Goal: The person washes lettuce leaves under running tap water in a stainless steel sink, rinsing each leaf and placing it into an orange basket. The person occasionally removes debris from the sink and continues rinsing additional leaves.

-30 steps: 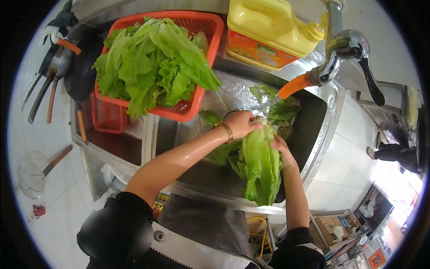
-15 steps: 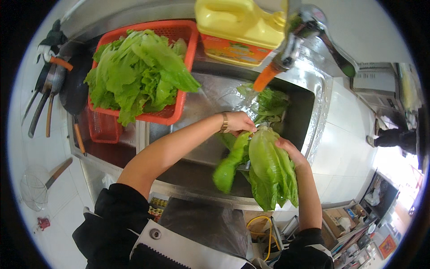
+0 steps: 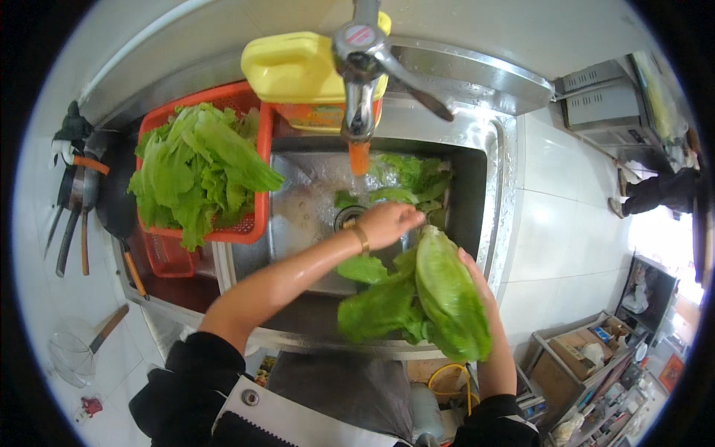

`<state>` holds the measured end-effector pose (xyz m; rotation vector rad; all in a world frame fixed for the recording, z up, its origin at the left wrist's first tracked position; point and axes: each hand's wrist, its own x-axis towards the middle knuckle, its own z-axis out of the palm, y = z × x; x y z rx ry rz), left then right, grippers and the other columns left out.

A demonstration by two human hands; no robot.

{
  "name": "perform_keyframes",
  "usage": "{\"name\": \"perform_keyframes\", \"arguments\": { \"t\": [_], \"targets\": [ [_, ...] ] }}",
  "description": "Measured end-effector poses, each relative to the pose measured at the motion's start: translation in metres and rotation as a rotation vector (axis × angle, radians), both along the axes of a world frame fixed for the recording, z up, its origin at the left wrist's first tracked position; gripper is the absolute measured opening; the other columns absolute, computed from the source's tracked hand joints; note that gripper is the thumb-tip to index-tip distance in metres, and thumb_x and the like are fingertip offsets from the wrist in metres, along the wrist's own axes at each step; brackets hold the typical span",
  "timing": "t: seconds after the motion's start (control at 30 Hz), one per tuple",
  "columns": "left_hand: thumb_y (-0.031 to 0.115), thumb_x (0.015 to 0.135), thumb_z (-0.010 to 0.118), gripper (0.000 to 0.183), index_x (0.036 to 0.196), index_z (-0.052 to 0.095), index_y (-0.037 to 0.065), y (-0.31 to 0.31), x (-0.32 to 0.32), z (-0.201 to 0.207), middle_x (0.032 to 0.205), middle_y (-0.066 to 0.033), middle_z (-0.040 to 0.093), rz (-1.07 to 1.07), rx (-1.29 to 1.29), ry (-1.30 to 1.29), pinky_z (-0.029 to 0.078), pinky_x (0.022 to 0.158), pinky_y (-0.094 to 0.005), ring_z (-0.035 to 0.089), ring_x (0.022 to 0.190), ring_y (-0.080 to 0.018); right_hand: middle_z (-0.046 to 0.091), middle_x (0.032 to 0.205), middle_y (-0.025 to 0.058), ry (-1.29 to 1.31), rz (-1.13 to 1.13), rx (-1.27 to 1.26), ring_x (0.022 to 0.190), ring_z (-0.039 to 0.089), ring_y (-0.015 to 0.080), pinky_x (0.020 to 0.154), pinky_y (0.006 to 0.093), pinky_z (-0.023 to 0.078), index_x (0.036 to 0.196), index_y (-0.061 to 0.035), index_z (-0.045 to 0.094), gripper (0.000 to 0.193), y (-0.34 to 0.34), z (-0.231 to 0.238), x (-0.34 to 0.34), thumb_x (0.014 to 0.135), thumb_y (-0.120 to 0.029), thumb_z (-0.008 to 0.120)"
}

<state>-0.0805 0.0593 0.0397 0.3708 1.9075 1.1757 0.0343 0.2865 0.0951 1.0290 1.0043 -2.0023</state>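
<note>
A head of green lettuce (image 3: 447, 290) is in my right hand (image 3: 478, 279), whose fingers wrap its right side. Its pale stem end points up toward the tap, and loose-hanging leaves (image 3: 380, 305) spread to its left. My left hand (image 3: 391, 223), with a watch band at the wrist, is curled closed beside the stem end; whatever lies inside its fingers is hidden. Both hands are over the metal sink (image 3: 287, 257). Water runs from the tap's orange nozzle (image 3: 359, 158) just beyond my left hand. Torn leaves (image 3: 413, 179) lie at the sink's far right.
Left of the sink stands a red plastic basket (image 3: 264, 160) heaped with lettuce leaves (image 3: 201, 167). Behind it is a yellow jug (image 3: 287, 67). The tap (image 3: 361, 82) overhangs the sink. Pans and utensils hang at left. A person's legs (image 3: 659, 194) show at far right.
My view has shifted, so the tap and basket sit further left. The lettuce head has tilted, its leaves swinging out leftward. My left hand's fingers have curled up beside the stem end.
</note>
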Motion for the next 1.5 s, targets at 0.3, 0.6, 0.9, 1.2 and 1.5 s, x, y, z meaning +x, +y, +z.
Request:
{"name": "perform_keyframes", "arguments": {
  "t": [0.3,0.6,0.9,1.2,1.5],
  "targets": [
    [0.044,0.088,0.063,0.066,0.133,0.045,-0.002,-0.052,0.006,0.013,0.120,-0.0134,0.059,0.442,0.343,-0.649,0.050,0.089,-0.0330,0.060,0.105,-0.0199,0.064,0.100,0.0057,0.534,0.246,0.524,0.089,0.057,0.0088,0.080,0.0243,0.046,0.129,0.0001,0.051,0.040,-0.077,-0.035,-0.055,0.098,-0.024,0.053],
    [0.035,0.095,0.050,0.039,0.117,0.060,0.004,-0.098,0.006,0.011,0.109,-0.0057,0.066,0.833,0.869,-1.013,0.053,0.084,-0.0312,0.064,0.098,-0.0170,0.062,0.085,-0.0020,0.587,0.348,0.305,0.075,0.057,0.0056,0.068,0.0204,0.044,0.116,-0.0024,0.060,0.026,-0.084,-0.036,-0.109,0.097,-0.018,0.053],
    [0.039,0.095,0.051,0.033,0.119,0.057,0.018,-0.103,0.017,-0.012,0.115,-0.0048,0.063,1.244,0.931,-1.207,0.050,0.088,-0.0380,0.058,0.104,-0.0228,0.063,0.110,0.0089,0.236,0.045,0.094,0.099,0.059,0.0163,0.081,0.0316,0.050,0.124,-0.0026,0.055,0.041,-0.104,-0.016,-0.125,0.099,-0.034,0.046],
    [0.027,0.094,0.054,0.021,0.109,0.059,0.014,-0.081,0.015,-0.086,0.104,-0.0028,0.065,1.313,0.946,-1.306,0.055,0.071,-0.0310,0.061,0.093,-0.0176,0.053,0.124,0.0121,0.312,-0.031,0.117,0.109,0.056,0.0216,0.085,0.0380,0.051,0.140,-0.0050,0.033,0.068,-0.099,-0.039,-0.107,0.086,-0.025,0.070],
    [0.023,0.092,0.058,0.023,0.111,0.059,0.009,-0.093,0.025,-0.102,0.105,-0.0079,0.064,1.443,1.072,-1.393,0.057,0.073,-0.0359,0.062,0.094,-0.0230,0.060,0.115,0.0105,0.529,-0.062,0.446,0.104,0.059,0.0175,0.089,0.0291,0.048,0.135,0.0003,0.040,0.060,-0.098,-0.069,-0.083,0.081,0.005,0.067]
  ]
}}
